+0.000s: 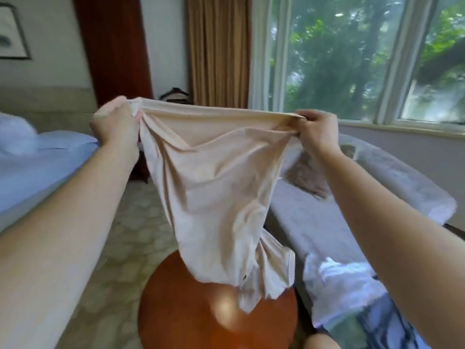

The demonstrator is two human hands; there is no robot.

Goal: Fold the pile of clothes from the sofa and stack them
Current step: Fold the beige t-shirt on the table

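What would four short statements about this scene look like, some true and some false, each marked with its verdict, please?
1. The left hand and the right hand both grip the top edge of the beige cloth garment. True.
2. The garment lies folded on the round orange-brown wooden table. False: it hangs unfolded above the table.
3. A pile of white and blue clothes lies on the pale grey sofa. True.
4. The brown curtain covers the whole window. False: it hangs beside the uncovered window.
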